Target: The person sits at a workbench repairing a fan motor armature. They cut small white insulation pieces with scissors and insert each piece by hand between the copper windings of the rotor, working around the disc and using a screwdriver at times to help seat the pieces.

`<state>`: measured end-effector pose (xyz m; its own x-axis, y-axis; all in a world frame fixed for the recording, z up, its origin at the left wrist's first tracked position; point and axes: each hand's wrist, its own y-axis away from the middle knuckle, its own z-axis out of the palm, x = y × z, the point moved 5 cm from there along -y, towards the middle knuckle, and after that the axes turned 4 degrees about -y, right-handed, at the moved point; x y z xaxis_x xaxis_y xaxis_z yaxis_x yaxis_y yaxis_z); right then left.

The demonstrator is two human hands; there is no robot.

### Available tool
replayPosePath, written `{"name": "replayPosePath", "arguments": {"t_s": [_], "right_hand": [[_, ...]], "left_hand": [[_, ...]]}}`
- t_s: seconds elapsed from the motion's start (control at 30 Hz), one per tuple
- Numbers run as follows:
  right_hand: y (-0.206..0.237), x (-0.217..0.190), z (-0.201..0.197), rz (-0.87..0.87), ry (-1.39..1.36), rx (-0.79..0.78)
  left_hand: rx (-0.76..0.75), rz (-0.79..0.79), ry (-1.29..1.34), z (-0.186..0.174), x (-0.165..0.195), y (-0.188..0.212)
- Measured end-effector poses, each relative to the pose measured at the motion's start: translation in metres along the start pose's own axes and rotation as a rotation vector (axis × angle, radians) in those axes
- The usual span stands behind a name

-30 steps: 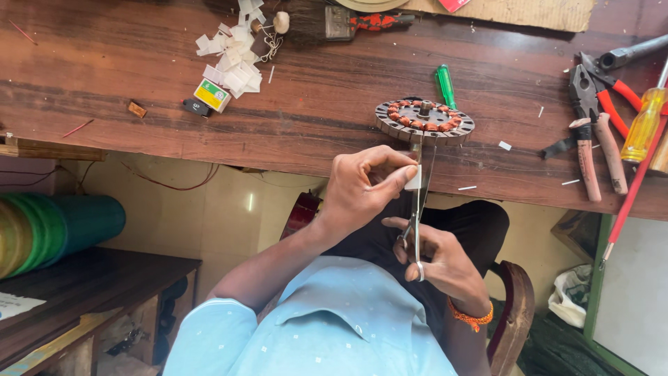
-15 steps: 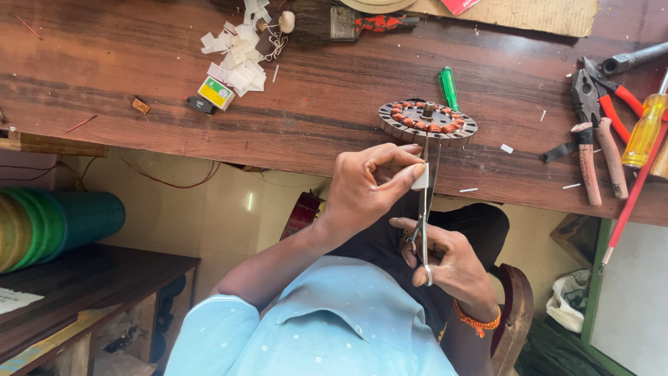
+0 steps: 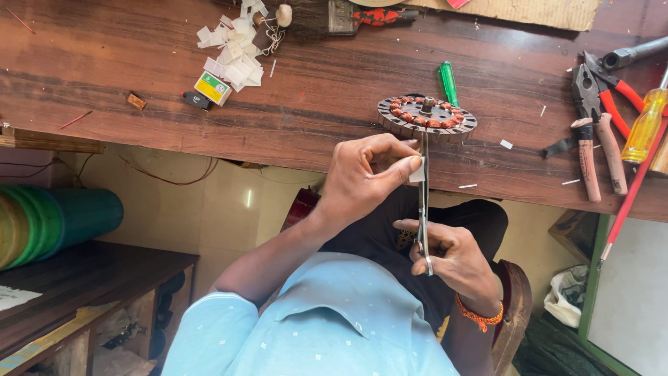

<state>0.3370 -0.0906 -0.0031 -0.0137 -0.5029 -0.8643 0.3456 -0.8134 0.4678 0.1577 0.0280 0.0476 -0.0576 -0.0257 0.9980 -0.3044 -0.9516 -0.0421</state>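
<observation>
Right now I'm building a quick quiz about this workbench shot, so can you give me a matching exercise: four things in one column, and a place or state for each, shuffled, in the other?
Things:
1. scissors
2. small white paper piece
3. round motor part with copper coils
4. pliers with red handles

Places or states:
A. lying at the right end of the wooden bench
B. pinched in the fingertips of the left hand
C. held in the right hand, blades pointing up toward the bench
D. sitting on the bench near its front edge, just above the hands

Pairs: 1-C, 2-B, 3-D, 4-A
</observation>
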Motion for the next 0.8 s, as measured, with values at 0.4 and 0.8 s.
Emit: {"name": "replayPosePath", "arguments": {"t_s": [0.4,0.8], "right_hand": [[0.006,0.015,-0.007,-0.194,-0.095,0.109],[-0.003,-0.009,0.014,-0.199,0.205,0.08]], "left_hand": [[-0.013,-0.146,0.362,0.002,-0.005,-0.003],[-0.062,0.063,0.253,-0.004,-0.002,0.015]]}}
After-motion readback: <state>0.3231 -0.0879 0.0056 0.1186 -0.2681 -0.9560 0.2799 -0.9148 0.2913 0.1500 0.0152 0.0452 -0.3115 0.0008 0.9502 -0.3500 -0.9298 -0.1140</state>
